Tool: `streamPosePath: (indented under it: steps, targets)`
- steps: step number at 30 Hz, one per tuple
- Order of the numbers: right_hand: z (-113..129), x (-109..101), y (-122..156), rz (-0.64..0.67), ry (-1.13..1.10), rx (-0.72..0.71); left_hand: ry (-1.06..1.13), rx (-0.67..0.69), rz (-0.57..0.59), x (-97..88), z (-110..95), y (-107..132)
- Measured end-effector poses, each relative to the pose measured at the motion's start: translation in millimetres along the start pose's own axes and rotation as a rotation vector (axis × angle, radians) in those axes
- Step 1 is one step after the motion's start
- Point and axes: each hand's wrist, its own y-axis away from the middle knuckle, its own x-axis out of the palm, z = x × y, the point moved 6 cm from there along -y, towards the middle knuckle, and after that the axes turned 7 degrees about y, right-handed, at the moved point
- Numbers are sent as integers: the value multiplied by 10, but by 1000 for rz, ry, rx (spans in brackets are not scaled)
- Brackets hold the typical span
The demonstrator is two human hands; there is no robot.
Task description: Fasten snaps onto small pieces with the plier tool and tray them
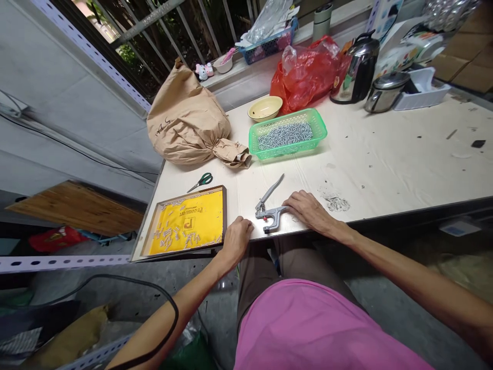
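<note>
My right hand (308, 209) rests on the table with its fingers closed over one handle of the grey snap pliers (274, 215). The pliers lie flat near the front edge with their jaws spread, a spring and a red tip showing. At the table edge, my left hand (238, 237) is closed with curled fingers; whatever it may hold is hidden. Just left of it sits a shallow tray (225, 210) lined with a yellow printed sheet (208, 205). Small metallic pieces (167, 239) are scattered on that sheet. Green-handled scissors (205, 179) lie behind the tray.
A green basket (322, 134) of small metal pieces stands at the back, near a cream bowl (265, 108). Beside them are a brown paper sack (185, 121) and a red plastic bag (304, 77). A kettle (356, 69) and metal pot (385, 92) stand back right.
</note>
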Motion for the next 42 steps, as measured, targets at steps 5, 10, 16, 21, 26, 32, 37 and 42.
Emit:
streamPosePath:
  steps: [5,10,16,21,26,32,37,42]
  targets:
    - [34,14,8,16,82,-11,-216,82,64,91,8,-6]
    - [53,13,17,18,128,-3,-342,-25,46,73,144,4]
    - [65,28,33,13,152,-2,-406,-38,78,40,93,52]
    - [58,67,39,0,171,-5,-473,22,73,2,-10,62]
    - [60,65,40,-13,174,-9,-313,37,52,-44,-22,5]
    - [95,29,44,-9,180,-8,852,-363,222,116,78,-70]
    - [72,-54,49,23,51,-27,1291,-573,388,300,1,-60]
    - [-64,-209,-68,-32,-36,-7,1378,-616,381,384,-46,-51]
